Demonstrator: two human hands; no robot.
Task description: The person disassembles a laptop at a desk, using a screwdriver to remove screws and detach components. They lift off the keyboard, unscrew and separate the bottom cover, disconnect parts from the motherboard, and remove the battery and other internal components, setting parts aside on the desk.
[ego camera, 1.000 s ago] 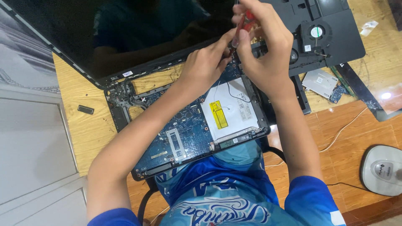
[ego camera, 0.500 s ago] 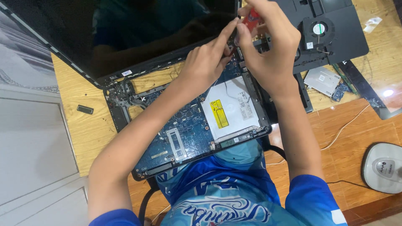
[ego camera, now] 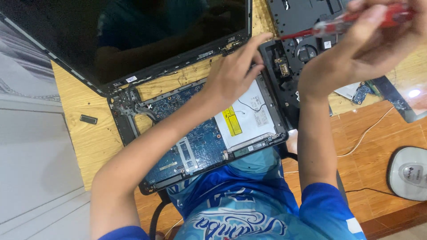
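Observation:
An opened laptop lies on the wooden table, its blue circuit board (ego camera: 187, 142) and silver optical drive (ego camera: 251, 118) bare, its dark screen (ego camera: 133, 35) folded back. My left hand (ego camera: 235, 73) rests on the top right corner of the base, fingertips touching the black frame near the hinge. My right hand (ego camera: 369, 42) is raised above the table and grips a red-handled screwdriver (ego camera: 356, 20), its shaft pointing left toward the black frame corner (ego camera: 278, 62).
A detached black bottom cover (ego camera: 311, 13) with a fan lies at the top right. A small loose circuit board (ego camera: 362, 91) sits beside it. A little black part (ego camera: 88, 119) lies left on the table (ego camera: 75, 98). A grey round device (ego camera: 409, 173) and a white wire (ego camera: 364, 133) are at the right.
My right hand has lifted up and to the right with the screwdriver, off the hinge corner. My left hand stays on the corner of the base. The view has moved closer.

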